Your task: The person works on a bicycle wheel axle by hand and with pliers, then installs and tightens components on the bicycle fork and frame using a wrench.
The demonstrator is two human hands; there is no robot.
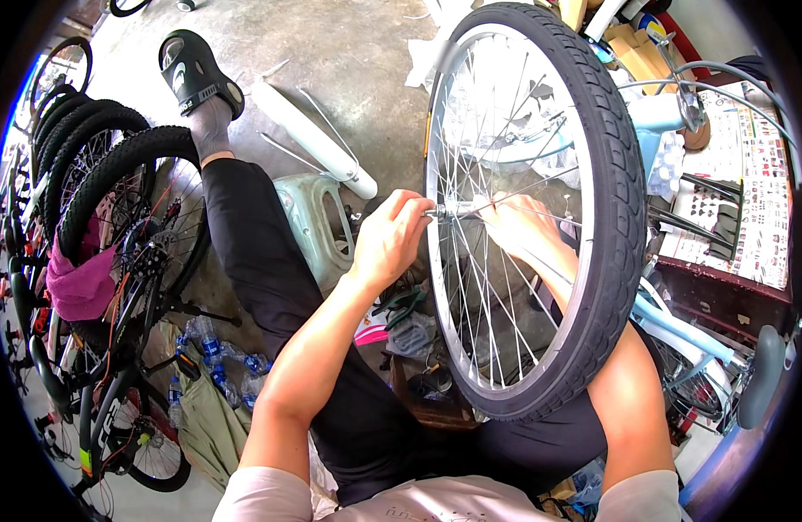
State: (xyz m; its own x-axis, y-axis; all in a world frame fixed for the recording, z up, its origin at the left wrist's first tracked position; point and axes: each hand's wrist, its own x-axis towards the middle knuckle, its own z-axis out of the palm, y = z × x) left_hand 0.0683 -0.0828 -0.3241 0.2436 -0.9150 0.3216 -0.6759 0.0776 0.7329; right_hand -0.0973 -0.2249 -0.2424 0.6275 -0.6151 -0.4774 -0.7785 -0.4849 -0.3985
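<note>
OK, I've got the bike wheel (617, 191) upright, centre-right, its near edge at the R thigh (540, 448). L hand (389, 235) is on its left side, thumb + fingertips pinching the axle end (435, 211). R hand (521, 226) is at the hub's (454, 210) right side, seen thru spokes; can't tell if those fingers pinch. Pale plastic stool (298, 204) left, white mudguard (309, 135) just beyond, parked bikes (92, 187) far left.

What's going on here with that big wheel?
A person is handling a round, black-tyred bicycle wheel with a silver metal rim. The left hand pinches the end of its silver metal axle. The right hand is on the far side, seen through the wheel, close to the metal hub. The wheel stands upright above one black-trousered leg.
</note>
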